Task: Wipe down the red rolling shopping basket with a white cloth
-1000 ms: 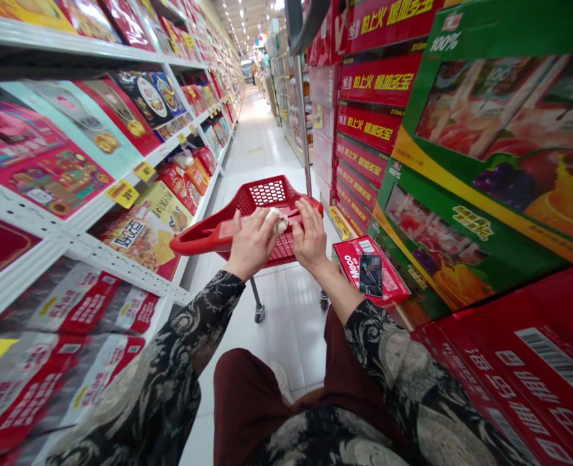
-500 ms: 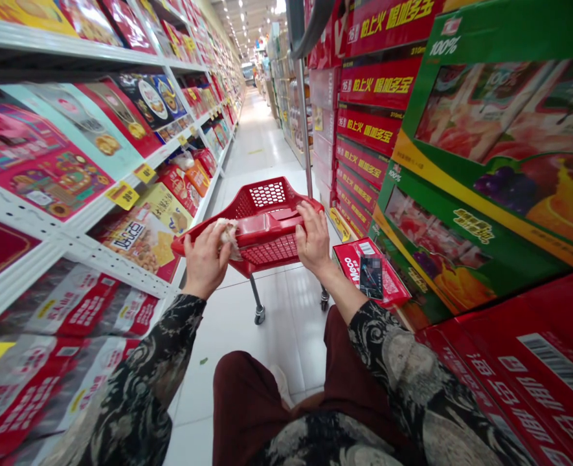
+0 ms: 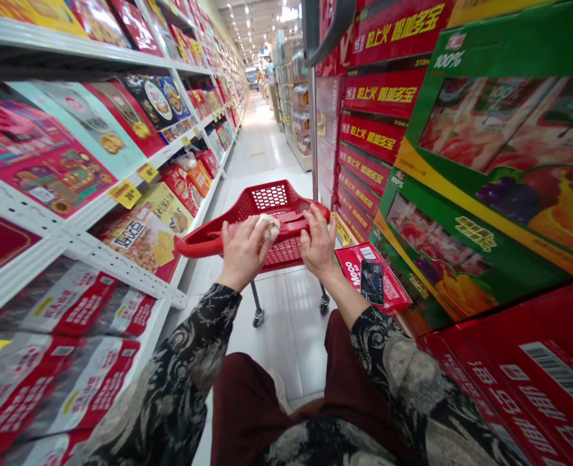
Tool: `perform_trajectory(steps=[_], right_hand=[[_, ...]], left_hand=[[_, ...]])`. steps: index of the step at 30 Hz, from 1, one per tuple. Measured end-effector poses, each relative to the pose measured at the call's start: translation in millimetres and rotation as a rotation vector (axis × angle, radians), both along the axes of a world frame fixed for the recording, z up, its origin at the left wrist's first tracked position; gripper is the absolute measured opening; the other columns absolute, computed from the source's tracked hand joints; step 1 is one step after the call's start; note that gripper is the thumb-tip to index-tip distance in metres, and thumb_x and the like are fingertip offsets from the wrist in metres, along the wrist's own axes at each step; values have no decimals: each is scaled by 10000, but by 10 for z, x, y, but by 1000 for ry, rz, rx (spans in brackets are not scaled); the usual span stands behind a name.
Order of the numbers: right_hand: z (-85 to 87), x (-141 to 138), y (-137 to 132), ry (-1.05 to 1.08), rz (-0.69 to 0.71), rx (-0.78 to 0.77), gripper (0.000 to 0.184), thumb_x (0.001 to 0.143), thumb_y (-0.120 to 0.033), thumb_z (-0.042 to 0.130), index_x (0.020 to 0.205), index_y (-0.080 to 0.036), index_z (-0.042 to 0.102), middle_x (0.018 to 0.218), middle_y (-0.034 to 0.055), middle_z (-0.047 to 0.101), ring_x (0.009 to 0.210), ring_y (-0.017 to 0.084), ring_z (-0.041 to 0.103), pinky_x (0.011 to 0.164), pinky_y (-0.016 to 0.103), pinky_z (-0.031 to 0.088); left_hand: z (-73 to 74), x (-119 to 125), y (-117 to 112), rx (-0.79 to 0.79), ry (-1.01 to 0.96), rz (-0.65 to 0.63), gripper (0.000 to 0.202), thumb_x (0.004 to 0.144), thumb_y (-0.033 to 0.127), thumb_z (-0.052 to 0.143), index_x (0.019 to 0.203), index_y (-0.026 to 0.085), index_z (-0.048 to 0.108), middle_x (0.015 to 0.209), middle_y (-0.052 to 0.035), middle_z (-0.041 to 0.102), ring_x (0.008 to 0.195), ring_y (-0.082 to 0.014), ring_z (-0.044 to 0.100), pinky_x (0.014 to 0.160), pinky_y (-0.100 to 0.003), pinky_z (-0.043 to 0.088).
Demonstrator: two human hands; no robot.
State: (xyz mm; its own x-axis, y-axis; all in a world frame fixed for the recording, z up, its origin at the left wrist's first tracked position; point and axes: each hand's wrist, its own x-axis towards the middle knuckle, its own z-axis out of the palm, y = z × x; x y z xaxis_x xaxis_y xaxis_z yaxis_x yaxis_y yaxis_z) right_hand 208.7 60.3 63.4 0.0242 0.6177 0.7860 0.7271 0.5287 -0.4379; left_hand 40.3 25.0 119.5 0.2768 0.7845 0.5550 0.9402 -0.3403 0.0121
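On my feed this is a long supermarket aisle (image 3: 261, 129) running away toward the top centre of the frame. Down the left side I see white metal shelving (image 3: 72, 243), packed with boxed goods in red, pink and teal, with yellow price tags (image 3: 125, 193) along the shelf edges. The right side is a wall of stacked cartons: red ones (image 3: 378, 90) at upper centre, big green juice cartons (image 3: 480, 188) at right, and more red ones (image 3: 509, 382) at lower right. Farther off, at top centre, I can make out more shelving (image 3: 293, 90). The floor is glossy white tile (image 3: 286, 343), and rows of ceiling lights (image 3: 247, 32) brighten it.
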Motion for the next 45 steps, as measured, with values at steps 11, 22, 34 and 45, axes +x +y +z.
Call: perform_trajectory(steps=[11,22,34,45], right_hand=[[38,-128,-82,13,3,23,434,839,-236,367,1262,-165,432,1366,139,406,1278,226,348,1067,528,153],[77,-350,-156,-221,174,-75,394,842,-205,420,1224,-161,506,1327,80,477,1288,206,331,1100,481,37],[245,-559,-206,-212,198,-179,400,851,-245,432,1237,-162,495,1312,88,488,1308,242,277,1080,549,-32],[113,-492,-108,-226,200,-103,414,835,-212,430,1244,-180,491,1335,59,470,1309,213,289,1094,505,-20]], left_hand=[[-170,-520,-61,96,-145,123,389,849,321,410,1212,186,447,1276,-130,521,1205,-245,449,1043,-502,240],[-94,-612,-42,25,-125,139,412,823,333,432,1212,206,480,1275,-92,532,1179,-225,468,1064,-480,161],[-174,-635,6,68,-218,164,380,822,316,420,1170,186,502,1227,-93,560,1141,-224,487,1064,-460,146],[-158,-790,45,75,-234,205,362,815,301,412,1143,196,525,1160,-91,602,1081,-228,527,1052,-467,182]])
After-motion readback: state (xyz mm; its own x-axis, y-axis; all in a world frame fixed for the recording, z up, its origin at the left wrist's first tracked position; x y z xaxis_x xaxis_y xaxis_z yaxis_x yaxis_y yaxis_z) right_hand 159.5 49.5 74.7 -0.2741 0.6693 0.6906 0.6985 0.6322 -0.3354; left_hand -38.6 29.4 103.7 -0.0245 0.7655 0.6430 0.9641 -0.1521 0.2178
